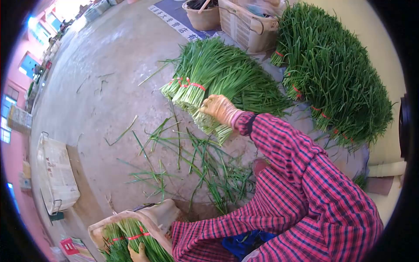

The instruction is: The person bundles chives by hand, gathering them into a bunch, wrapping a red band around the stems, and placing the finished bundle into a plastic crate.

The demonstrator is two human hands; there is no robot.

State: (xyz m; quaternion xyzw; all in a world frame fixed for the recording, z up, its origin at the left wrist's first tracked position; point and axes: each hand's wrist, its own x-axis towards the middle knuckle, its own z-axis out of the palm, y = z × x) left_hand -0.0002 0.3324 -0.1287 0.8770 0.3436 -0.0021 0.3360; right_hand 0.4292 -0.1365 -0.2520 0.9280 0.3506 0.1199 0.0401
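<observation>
My right hand (218, 109), in a pale glove, lies on the pile of long green stalks (235, 74) at the centre. Its fingers are bent against the pale stalk ends, and what they hold, if anything, is hidden. Red bands tie the bundles just left of it. At the bottom left, my left hand (139, 253) is beside a red-banded green bundle (139, 233) in a pale basket (98, 227). Only part of this hand shows, and its fingertips are hidden among the stalks.
Loose green leaves (205, 166) litter the floor below the pile. Large banded bundles (336, 78) line the wall at right. A perforated crate (244, 28) and a round tub (203, 17) stand at the top. Another white crate (56, 174) is at left.
</observation>
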